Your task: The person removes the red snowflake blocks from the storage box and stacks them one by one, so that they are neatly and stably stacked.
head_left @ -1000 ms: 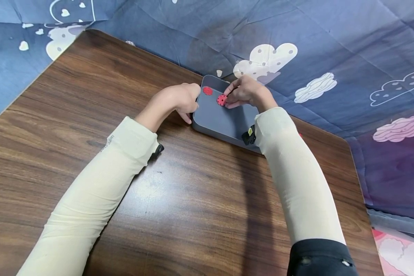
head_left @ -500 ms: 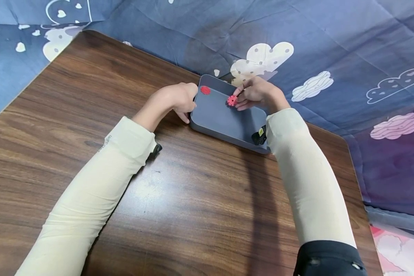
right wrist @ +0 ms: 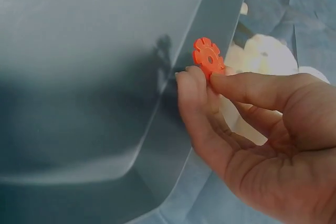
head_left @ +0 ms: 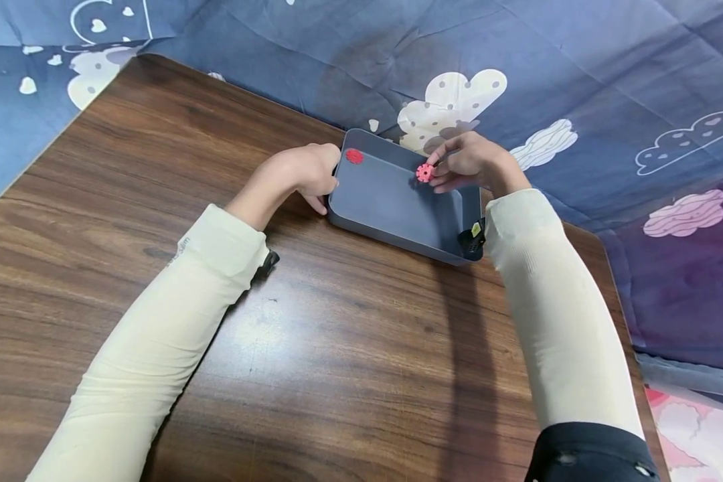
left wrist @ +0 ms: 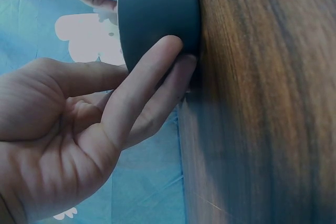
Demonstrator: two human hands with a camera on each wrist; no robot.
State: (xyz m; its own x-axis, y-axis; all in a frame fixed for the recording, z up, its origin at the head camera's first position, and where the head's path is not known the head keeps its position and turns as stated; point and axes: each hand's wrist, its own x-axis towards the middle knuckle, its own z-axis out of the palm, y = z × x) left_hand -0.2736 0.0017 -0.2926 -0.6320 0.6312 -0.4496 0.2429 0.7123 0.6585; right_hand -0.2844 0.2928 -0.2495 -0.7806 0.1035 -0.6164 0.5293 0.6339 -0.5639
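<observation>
A shallow grey rectangular tray [head_left: 385, 201] with rounded corners sits on the wooden table. My left hand [head_left: 310, 173] grips its left end; in the left wrist view, fingers press the outer wall [left wrist: 157, 9] while the thumb reaches to the rim. Between thumb and fingertips, my right hand [head_left: 470, 161] pinches a red notched plastic disc [right wrist: 209, 56] with a small centre hole. The disc is held up near the far wall, over the tray. Another red notched disc [head_left: 354, 156] lies inside at the far left corner.
Brown wood-grain tabletop [head_left: 337, 335] spreads in front of the tray. A blue cloth backdrop [head_left: 337, 67] with clouds hangs close behind the table's far edge. A black wrist camera [head_left: 472, 239] on the right sleeve overlaps the tray's right end.
My right hand has moved right along the tray, carrying the pinched red disc away from the one in the corner. My left hand keeps its grip on the tray's end.
</observation>
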